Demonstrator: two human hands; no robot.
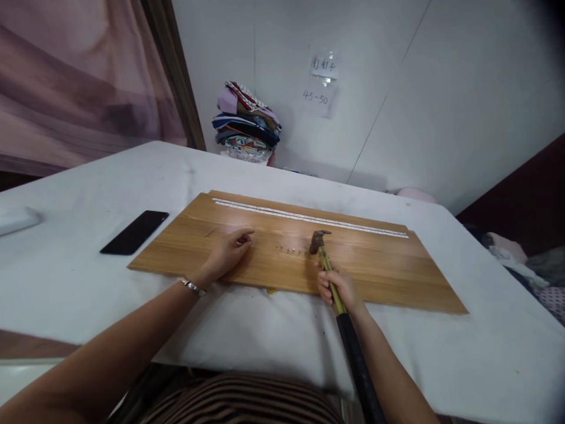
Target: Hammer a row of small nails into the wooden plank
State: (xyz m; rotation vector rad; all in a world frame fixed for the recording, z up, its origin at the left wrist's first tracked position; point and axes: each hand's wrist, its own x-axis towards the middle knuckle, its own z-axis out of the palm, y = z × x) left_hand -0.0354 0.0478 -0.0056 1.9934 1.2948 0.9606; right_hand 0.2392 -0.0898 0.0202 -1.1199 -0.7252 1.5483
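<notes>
**A:** Hands?

**B:** Right hand (339, 288) clamped on the hammer (347, 335), choked up on the handle. The head rests on the board (375, 265) at the right end of a short row of nails (291, 251). Left hand (227, 254) lies on the board just left of the row, fingertips drawn together. Can't tell if they pinch anything.

**A:** Risks?

**B:** I'd judge the fingers the weak point: near the row, so a glancing swing could catch them. The nails are tiny, and an off-square hit may bend one. The board looks unclamped on the table (441, 353) and could skid. The phone (135, 231) is well apart, left.
</notes>
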